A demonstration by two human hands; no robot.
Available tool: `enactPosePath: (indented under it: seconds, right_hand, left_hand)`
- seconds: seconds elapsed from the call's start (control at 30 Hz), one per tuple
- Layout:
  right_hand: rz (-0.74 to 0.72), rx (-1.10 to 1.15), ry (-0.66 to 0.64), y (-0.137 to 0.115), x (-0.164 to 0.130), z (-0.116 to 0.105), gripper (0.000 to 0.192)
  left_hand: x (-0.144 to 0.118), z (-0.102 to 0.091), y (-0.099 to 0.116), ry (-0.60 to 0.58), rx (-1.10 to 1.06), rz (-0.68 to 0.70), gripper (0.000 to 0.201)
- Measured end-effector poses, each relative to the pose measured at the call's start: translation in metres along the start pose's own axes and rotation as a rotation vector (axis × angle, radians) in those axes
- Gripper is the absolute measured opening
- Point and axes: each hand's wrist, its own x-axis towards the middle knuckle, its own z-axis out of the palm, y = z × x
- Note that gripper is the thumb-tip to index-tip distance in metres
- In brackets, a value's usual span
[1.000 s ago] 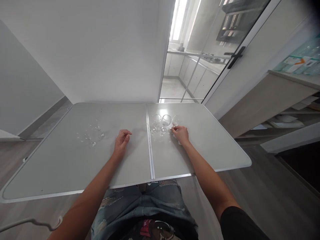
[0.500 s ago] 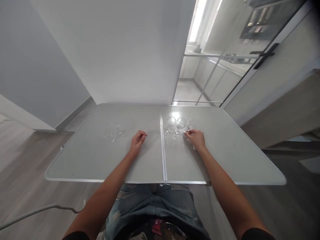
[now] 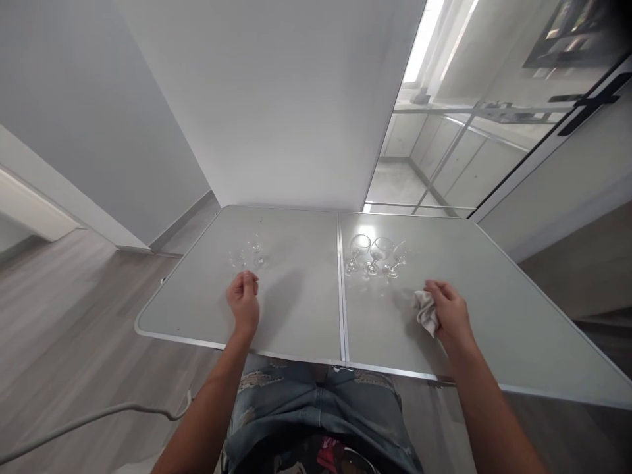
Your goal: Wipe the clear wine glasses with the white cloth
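On the right half of the table, my right hand (image 3: 448,311) is closed round a crumpled white cloth (image 3: 425,313), which hangs below the fingers. Three clear stemmed glasses stand upright in a row to its left: a left one (image 3: 360,253), a middle one (image 3: 380,255) and a right one (image 3: 395,258). My left hand (image 3: 243,303) has its fingers curled together just in front of some small clear glasses (image 3: 257,253) on the left half. Whether it grips one of these is hidden by the fingers.
The grey folding table (image 3: 301,322) has a metal-edged seam (image 3: 342,296) down its middle. A white wall (image 3: 296,131) rises behind it. Glass door panes (image 3: 439,151) stand at the back right. A pale cable (image 3: 108,411) crosses the lower left.
My right hand has left the right stemmed glass and moved right and nearer, with the cloth now plainly visible. My left hand has moved left to the small glasses. The view has shifted.
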Motion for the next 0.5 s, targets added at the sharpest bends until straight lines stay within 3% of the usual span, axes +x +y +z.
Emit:
enactPosePath:
  seconds: [0.1, 0.2, 0.37, 0.5]
  right_hand:
    - [0.232, 0.266, -0.028, 0.003, -0.020, -0.018, 0.031]
    - [0.340, 0.380, -0.150, 0.003, -0.040, -0.028, 0.034]
    - [0.406, 0.436, -0.290, 0.001, -0.061, -0.029, 0.056]
    - [0.353, 0.483, -0.303, 0.004, -0.059, -0.029, 0.035]
  left_hand:
    - [0.014, -0.026, -0.017, 0.179, 0.076, -0.021, 0.040]
    - [0.027, -0.040, -0.034, 0.252, 0.209, -0.001, 0.032]
    - [0.043, -0.037, -0.059, 0.092, 0.243, -0.119, 0.057]
    - [0.054, -0.028, -0.066, 0.020, 0.162, -0.133, 0.061]
